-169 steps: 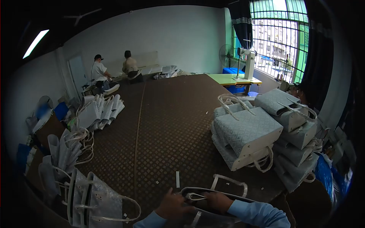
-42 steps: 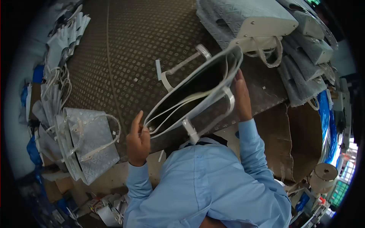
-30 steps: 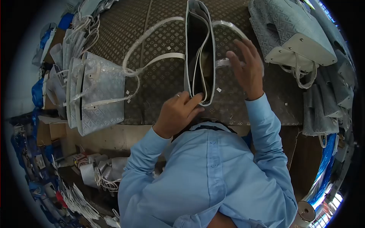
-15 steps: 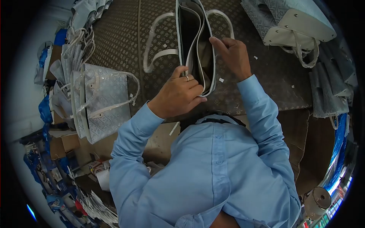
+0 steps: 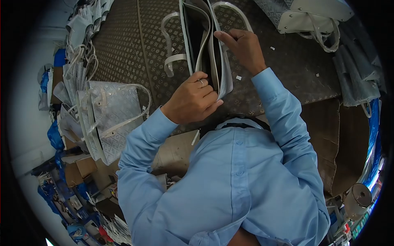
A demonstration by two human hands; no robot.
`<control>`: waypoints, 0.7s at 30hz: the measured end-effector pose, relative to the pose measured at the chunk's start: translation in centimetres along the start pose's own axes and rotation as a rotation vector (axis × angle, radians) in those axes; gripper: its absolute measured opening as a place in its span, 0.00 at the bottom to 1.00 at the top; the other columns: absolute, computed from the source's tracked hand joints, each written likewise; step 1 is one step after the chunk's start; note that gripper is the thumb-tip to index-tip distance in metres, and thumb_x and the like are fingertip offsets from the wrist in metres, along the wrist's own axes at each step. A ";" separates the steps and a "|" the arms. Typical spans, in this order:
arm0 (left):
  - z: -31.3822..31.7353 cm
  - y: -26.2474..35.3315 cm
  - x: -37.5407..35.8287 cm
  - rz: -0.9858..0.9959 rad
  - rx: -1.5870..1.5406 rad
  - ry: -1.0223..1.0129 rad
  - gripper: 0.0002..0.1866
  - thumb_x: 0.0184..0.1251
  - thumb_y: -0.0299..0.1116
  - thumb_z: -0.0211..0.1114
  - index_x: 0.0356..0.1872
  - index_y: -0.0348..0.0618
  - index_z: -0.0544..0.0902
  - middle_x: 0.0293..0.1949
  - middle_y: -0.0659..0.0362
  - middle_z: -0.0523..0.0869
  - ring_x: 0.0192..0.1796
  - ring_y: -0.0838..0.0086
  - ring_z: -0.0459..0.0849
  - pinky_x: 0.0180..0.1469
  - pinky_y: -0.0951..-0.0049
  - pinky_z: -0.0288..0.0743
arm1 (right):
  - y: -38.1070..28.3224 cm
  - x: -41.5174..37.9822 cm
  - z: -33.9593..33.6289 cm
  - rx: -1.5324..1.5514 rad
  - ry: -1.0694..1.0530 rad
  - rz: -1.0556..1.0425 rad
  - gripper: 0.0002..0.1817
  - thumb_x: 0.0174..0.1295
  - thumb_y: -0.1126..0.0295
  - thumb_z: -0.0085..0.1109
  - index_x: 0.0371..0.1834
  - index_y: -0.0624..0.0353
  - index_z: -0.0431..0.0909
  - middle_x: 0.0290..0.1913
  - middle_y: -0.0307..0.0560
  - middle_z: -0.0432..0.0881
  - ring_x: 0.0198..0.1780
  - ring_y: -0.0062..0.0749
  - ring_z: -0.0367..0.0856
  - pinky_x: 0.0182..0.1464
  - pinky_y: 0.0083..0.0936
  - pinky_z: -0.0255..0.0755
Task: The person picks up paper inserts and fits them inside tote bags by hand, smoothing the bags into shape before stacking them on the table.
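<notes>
An open handbag [image 5: 225,78] stands in front of me on the patterned table, its dark inside and pale inner divider facing up. My left hand [image 5: 191,98], with a ring on one finger, is closed on the near end of the bag's rim. Around the far right rim, my right hand [image 5: 243,48] pinches the edge with its thumb on the inner side. One pale handle [image 5: 167,30] in clear wrapping loops out to the left of the bag, and another handle [image 5: 234,9] arcs out to the right. The bag's top end is cut off by the view.
A patterned handbag [image 5: 119,117] with wrapped handles lies at the table's left edge. More bags [image 5: 316,18] lie at the upper right, with grey bag pieces [image 5: 355,78] hanging below them. Small white scraps [image 5: 238,78] dot the table [image 5: 287,82]. Cardboard [image 5: 316,135] stands at right.
The bag now shows more of its right outer side, and its mouth has tilted. My right hand sits slightly higher and further left in view. The whole view has shifted a little.
</notes>
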State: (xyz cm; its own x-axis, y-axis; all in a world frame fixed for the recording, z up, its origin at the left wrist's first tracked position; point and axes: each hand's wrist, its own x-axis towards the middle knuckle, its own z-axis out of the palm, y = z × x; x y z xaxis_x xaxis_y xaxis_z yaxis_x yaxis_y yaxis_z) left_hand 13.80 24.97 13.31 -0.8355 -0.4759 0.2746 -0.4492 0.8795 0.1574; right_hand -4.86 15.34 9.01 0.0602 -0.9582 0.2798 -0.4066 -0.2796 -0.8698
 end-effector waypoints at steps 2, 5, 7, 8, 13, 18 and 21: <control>0.4 -0.1 -0.2 -0.005 -0.025 0.072 0.12 0.60 0.36 0.67 0.22 0.41 0.78 0.20 0.58 0.75 0.27 0.68 0.75 0.50 0.65 0.72 | 0.3 -0.1 0.0 0.012 0.037 -0.028 0.29 0.59 0.49 0.63 0.15 0.66 0.73 0.12 0.51 0.65 0.16 0.36 0.57 0.23 0.37 0.58; 1.0 0.3 -0.8 -0.057 -0.017 0.160 0.12 0.59 0.36 0.68 0.23 0.41 0.78 0.20 0.59 0.73 0.26 0.68 0.72 0.49 0.64 0.72 | 0.5 -0.2 -0.2 0.048 0.031 0.019 0.29 0.59 0.49 0.63 0.16 0.67 0.73 0.12 0.51 0.65 0.16 0.36 0.58 0.23 0.37 0.58; 1.1 0.4 -0.8 -0.071 -0.017 0.179 0.12 0.59 0.36 0.68 0.23 0.41 0.78 0.20 0.59 0.73 0.26 0.68 0.72 0.49 0.64 0.72 | 0.6 -0.4 -0.5 0.077 0.047 0.050 0.29 0.58 0.49 0.64 0.16 0.67 0.73 0.12 0.51 0.64 0.16 0.35 0.58 0.23 0.37 0.58; 1.1 0.5 -0.9 -0.090 -0.017 0.204 0.11 0.59 0.35 0.68 0.23 0.41 0.78 0.20 0.60 0.72 0.25 0.68 0.71 0.49 0.64 0.72 | 0.7 -0.4 -0.5 0.078 0.042 0.049 0.29 0.58 0.49 0.64 0.16 0.67 0.73 0.12 0.51 0.64 0.16 0.35 0.58 0.23 0.37 0.58; 1.4 0.8 -0.9 -0.122 -0.045 0.243 0.11 0.58 0.35 0.68 0.23 0.41 0.78 0.21 0.60 0.73 0.26 0.68 0.72 0.49 0.63 0.71 | 0.5 -0.2 -0.4 0.057 0.018 0.050 0.29 0.58 0.49 0.65 0.16 0.67 0.73 0.12 0.51 0.64 0.16 0.35 0.58 0.23 0.37 0.58; 2.2 1.4 -0.7 -0.115 -0.061 0.301 0.10 0.56 0.33 0.68 0.23 0.41 0.78 0.23 0.59 0.76 0.30 0.67 0.75 0.47 0.63 0.70 | 0.0 -0.3 0.2 0.032 0.000 0.060 0.29 0.58 0.49 0.65 0.15 0.66 0.73 0.11 0.51 0.65 0.15 0.35 0.58 0.22 0.37 0.58; 3.3 2.4 -0.9 -0.150 -0.040 0.396 0.09 0.55 0.32 0.68 0.23 0.40 0.78 0.24 0.58 0.77 0.34 0.65 0.77 0.47 0.62 0.68 | -0.4 -0.5 0.3 0.043 -0.020 0.078 0.29 0.57 0.49 0.65 0.14 0.66 0.73 0.11 0.51 0.65 0.15 0.35 0.58 0.22 0.37 0.58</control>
State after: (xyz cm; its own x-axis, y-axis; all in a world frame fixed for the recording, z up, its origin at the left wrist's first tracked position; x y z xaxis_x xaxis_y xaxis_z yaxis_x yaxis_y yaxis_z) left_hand 12.44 27.54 10.36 -0.5722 -0.5716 0.5881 -0.5370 0.8031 0.2581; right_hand -4.46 15.88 9.08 0.0481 -0.9780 0.2028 -0.3716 -0.2060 -0.9052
